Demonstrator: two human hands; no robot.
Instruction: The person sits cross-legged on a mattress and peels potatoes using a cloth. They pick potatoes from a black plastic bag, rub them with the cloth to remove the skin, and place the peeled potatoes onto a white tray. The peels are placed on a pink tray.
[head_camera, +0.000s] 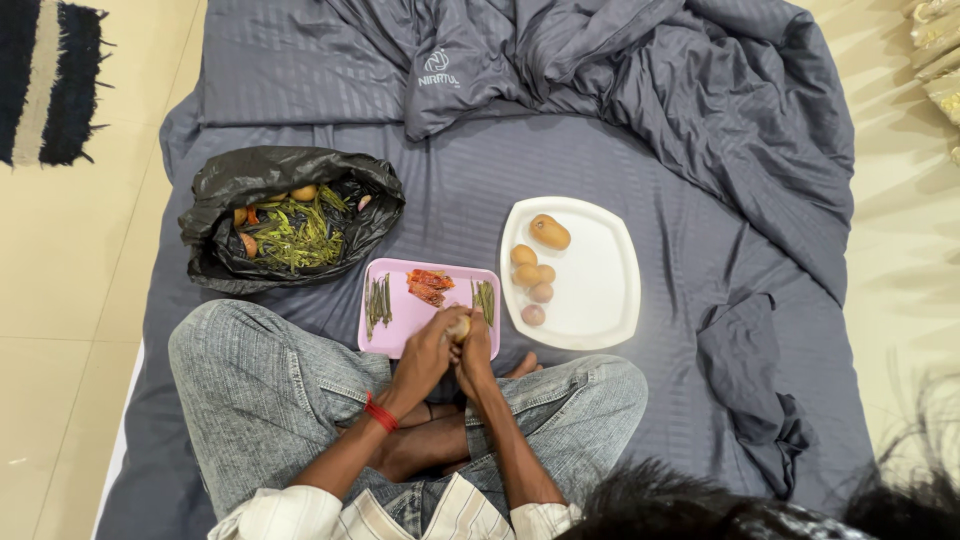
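I sit cross-legged on the bed (560, 160). My left hand (425, 352) and my right hand (476, 355) are close together over my knees, both around a small round vegetable (458, 327). Just in front of my hands lies a flat tray (415, 312). On the tray, cut beans (378, 300) lie at the left, chopped bits (429, 285) in the middle, and more beans at the right. Right of the tray, touching it, lies a plate (600, 290) with potatoes (532, 280) on its left side. Left of the tray, farther from me, sits an open bag (215, 200) with peels (300, 238) in it. A bunched blanket (700, 90) lies behind everything.
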